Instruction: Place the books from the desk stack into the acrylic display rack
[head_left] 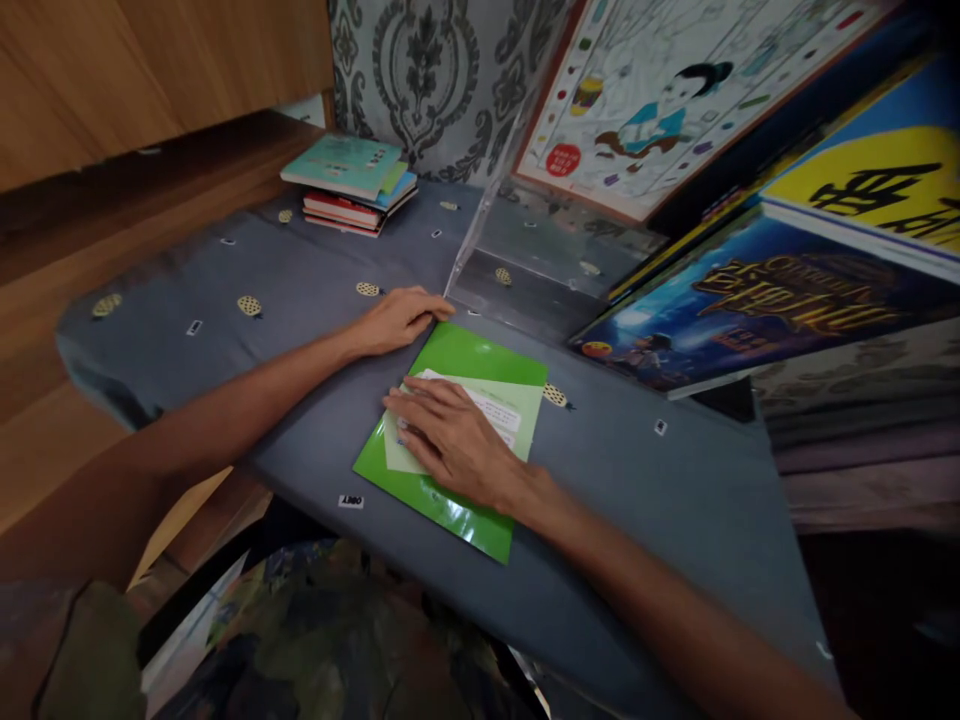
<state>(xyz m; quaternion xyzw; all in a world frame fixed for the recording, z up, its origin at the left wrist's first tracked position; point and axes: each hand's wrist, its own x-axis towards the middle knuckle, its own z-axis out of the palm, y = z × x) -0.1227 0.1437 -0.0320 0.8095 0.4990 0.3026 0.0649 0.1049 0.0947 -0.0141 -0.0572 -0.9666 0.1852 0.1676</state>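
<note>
A bright green book [480, 530] lies on the cloth-covered table, turned at an angle to me. Its cover carries a pale green panel with white text strips [496, 413], partly hidden by my hand. My right hand [461, 440] rests flat across that panel, fingers stretched toward the left. At the book's far left corner, my left hand [409, 318] lies on the table with its fingers reaching the corner and the foot of a clear stand. Those fingers are loosely bent and hold nothing that I can see.
A clear acrylic stand [484, 225] rises behind the book. To the right, several large books [750, 290] lean upright, near a framed drawing [637, 110]. A small book stack [349, 180] sits at the back left. Wooden cabinetry [165, 80] overhangs the left side.
</note>
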